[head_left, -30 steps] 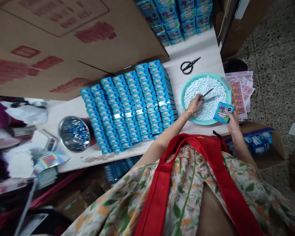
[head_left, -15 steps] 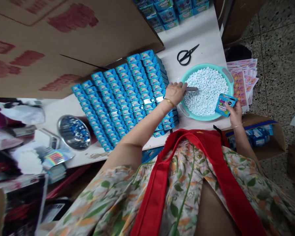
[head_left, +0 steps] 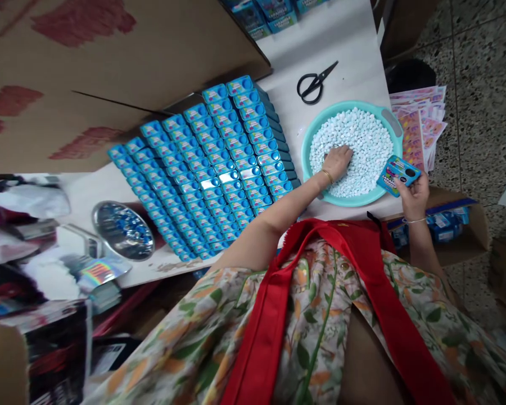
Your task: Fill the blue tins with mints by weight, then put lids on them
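Note:
My left hand [head_left: 337, 162] is sunk among small white candies [head_left: 360, 129] in a turquoise basin [head_left: 307, 152]. Its fingers are curled, and the grey scoop it held a moment ago is hidden under the hand and the candies. At the basin's near right rim, my right hand [head_left: 415, 197] grips a blue candy box [head_left: 396, 175] between thumb and fingers. The box is tilted, with a dark oval opening showing on its upper face. Left of the basin, many blue boxes [head_left: 231, 152] stand in tight rows on the white table [head_left: 346, 56].
Black scissors [head_left: 316, 84] lie beyond the basin. Colourful printed sheets [head_left: 417, 129] sit at its right. A metal bowl [head_left: 124, 230] of shiny blue pieces stands at left. An open carton [head_left: 468, 236] holds blue packs near my right arm. A big cardboard box [head_left: 152, 56] borders the rows.
My left hand has moved right from the basin's left rim into the candies, and the scoop has gone out of sight. My right hand has shifted slightly right, tilting the box so its opening shows.

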{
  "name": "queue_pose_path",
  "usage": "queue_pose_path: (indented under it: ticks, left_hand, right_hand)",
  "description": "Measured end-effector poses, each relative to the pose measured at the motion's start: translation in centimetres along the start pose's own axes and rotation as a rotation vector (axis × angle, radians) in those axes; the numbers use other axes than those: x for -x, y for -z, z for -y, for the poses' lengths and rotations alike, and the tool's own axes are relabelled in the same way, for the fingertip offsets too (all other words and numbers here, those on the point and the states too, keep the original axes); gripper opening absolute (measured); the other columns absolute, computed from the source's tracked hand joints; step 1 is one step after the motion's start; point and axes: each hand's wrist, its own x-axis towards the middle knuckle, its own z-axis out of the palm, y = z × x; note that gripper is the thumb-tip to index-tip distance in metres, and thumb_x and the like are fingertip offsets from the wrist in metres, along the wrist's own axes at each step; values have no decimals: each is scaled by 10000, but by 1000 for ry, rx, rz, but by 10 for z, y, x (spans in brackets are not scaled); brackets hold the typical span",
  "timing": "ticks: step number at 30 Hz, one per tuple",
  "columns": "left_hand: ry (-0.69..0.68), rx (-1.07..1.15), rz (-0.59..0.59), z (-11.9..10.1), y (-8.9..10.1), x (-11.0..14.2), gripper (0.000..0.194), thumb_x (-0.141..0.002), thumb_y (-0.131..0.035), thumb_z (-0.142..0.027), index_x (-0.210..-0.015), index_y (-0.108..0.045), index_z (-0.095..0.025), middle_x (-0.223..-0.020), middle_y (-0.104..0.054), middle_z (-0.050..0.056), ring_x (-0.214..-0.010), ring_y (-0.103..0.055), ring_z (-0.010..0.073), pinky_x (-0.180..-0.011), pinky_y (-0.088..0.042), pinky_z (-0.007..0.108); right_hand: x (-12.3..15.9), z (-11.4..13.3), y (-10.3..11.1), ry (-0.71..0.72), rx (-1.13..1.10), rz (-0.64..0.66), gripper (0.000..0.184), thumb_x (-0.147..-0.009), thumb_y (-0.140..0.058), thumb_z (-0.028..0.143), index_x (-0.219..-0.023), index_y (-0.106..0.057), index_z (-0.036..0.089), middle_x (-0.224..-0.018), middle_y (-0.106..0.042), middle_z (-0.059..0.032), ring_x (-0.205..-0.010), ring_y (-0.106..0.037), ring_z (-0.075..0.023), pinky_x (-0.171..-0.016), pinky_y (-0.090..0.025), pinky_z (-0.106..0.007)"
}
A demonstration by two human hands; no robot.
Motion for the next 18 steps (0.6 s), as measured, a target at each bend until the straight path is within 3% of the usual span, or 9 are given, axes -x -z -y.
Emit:
queue_pose_path:
  ticks: [5, 8, 13, 18]
  left_hand:
    - [-127, 79, 43, 15, 7, 7, 373, -973, -454, -186, -1311, -587, -102, -1289, -620, 196, -1236, -574, 307, -1086, -417, 415]
    - [-217, 131, -4, 29, 21, 22, 422, -990, -462, -270, -1358, -566, -90, -1226, -651, 191, -1179, -605, 279, -1051, -450, 380]
    - [-329, 153, -108, 35, 65, 54, 408, -1011, -433, -361, -1297, -603, -125, -1114, -673, 166, -1055, -637, 265, -964, -482, 393]
    - [-375, 34, -118, 16, 108, 77, 385, -1021, -419, -365, -1279, -609, -153, -1118, -665, 139, -1059, -632, 259, -951, -481, 399]
  right_hand:
    - [-3, -4, -4, 31, 8, -18, 538, -692, -876, 427, -1102, -586, 234, -1064, -670, -42, -1029, -689, -224, -1048, -541, -466]
    - [-4, -6, -5, 88, 52, -14, 551, -707, -870, 434, -1140, -591, 237, -1075, -668, -45, -1011, -689, -220, -1043, -548, -470]
    - [-5, 2, -9, 301, 351, 54, 483, -814, -789, 453, -1204, -618, 225, -1159, -641, -95, -1144, -628, -276, -1111, -483, -517]
    - [-9, 5, -27, 462, 553, 185, 387, -900, -669, 415, -1239, -597, 243, -1191, -621, -112, -1180, -584, -304, -1084, -484, -519]
